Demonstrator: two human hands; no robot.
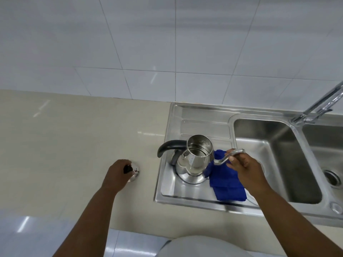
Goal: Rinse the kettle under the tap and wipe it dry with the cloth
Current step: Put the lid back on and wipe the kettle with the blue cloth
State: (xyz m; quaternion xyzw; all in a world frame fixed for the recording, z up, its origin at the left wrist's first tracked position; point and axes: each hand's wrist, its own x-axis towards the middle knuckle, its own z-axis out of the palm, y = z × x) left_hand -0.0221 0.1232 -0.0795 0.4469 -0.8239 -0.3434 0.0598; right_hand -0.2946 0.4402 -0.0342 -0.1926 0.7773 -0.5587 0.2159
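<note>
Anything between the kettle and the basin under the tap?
Only the blue cloth, lying flat on the drainboard between the kettle and the basin. The right hand grips the spout. A lifted kettle should clear it; nothing visible under the tap.

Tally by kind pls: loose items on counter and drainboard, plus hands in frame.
Kettle: 1
Lid: 1
Blue cloth: 1
Hands: 2, left hand gripping the Lid knob, right hand gripping the Kettle spout
Total: 5
</note>
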